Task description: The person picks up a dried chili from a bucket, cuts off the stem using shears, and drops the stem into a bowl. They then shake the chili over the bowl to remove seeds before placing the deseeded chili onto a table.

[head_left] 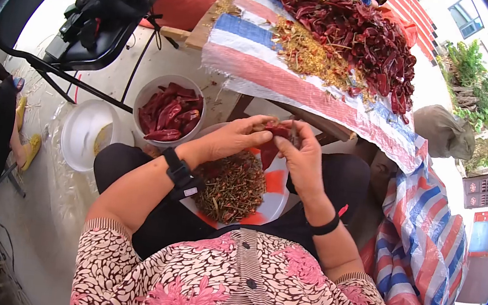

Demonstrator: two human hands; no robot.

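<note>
My left hand (238, 138) and my right hand (300, 156) meet over my lap, both gripping one dried red chili (270, 146) between the fingertips. Under them a red and white bowl (271, 201) rests on my knees, filled with chili stems and scraps (230, 187). A black watch sits on my left wrist and a black band on my right.
A white bucket (147, 95) of red chilies stands on the ground left of my knees, beside a white basin (85, 133). A table under a striped tarp (301, 86) carries a chili pile (356, 32). A black folding chair (88, 30) stands far left; another person sits at the left edge.
</note>
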